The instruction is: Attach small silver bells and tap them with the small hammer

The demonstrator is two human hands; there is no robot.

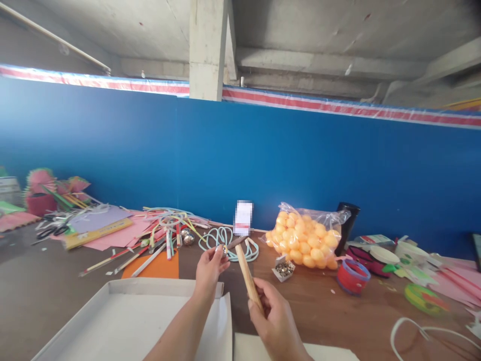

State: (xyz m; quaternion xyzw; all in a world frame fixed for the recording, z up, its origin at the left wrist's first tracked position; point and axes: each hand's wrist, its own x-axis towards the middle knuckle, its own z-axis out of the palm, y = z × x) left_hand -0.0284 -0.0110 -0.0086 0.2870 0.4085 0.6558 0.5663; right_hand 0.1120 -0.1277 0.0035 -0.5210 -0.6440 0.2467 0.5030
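Note:
My right hand (276, 318) is closed round a light wooden stick (247, 273) that points up and away from me. My left hand (208, 268) pinches a small shiny metal piece (224, 249) right beside the stick's far end. Both hands hover over the brown table (319, 311), just past the far right corner of a shallow white cardboard tray (124, 311). Coiled pale green cord (227, 236) lies on the table behind my hands.
A clear bag of orange balls (306, 240) and a small box of metal pins (284, 268) sit to the right, with a black cup (347, 223) and red tape roll (352, 277). Sticks, straws, coloured paper and scissors (50, 230) cover the left. A blue wall stands behind.

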